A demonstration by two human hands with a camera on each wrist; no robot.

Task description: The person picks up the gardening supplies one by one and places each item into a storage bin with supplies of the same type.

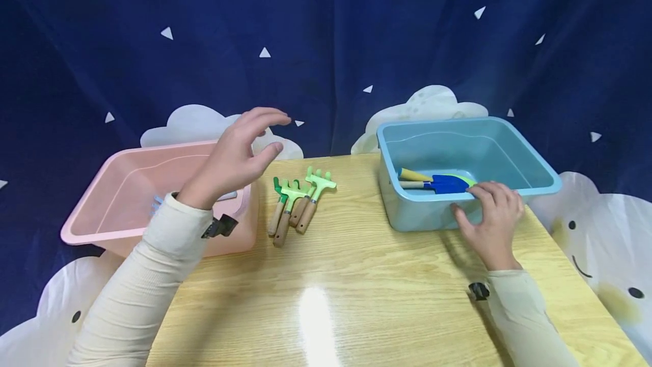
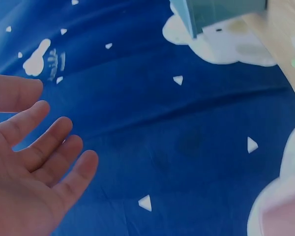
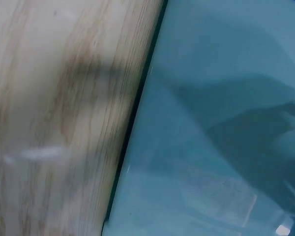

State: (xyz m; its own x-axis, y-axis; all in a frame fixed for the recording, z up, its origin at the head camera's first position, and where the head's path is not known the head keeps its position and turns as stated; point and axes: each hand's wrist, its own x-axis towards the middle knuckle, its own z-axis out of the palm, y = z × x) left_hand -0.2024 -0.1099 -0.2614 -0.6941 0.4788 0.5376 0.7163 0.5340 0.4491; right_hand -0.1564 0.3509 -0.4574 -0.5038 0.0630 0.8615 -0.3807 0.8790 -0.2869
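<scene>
My left hand [image 1: 234,154] is raised over the right side of a pink bin [image 1: 122,180], thumb and fingers apart and holding nothing. In the left wrist view its fingers [image 2: 54,147] spread loosely against the blue curtain. On the right, my right hand [image 1: 493,220] is at the front rim of a blue bin [image 1: 417,214], fingertips over the rim and thumb before the outer wall; firm contact cannot be told. Inside lie a toy shovel with a blue blade [image 1: 450,184] and a yellow-handled tool [image 1: 414,175]. The right wrist view shows the bin's wall [image 3: 187,123] with a hand-shaped shadow.
Several small green rakes with wooden handles [image 1: 308,215] lie on the wooden table [image 1: 326,265] beside the pink bin. Light blue prongs [image 1: 157,203] show inside that bin, partly behind my forearm. A dark blue curtain [image 1: 316,44] hangs behind the table.
</scene>
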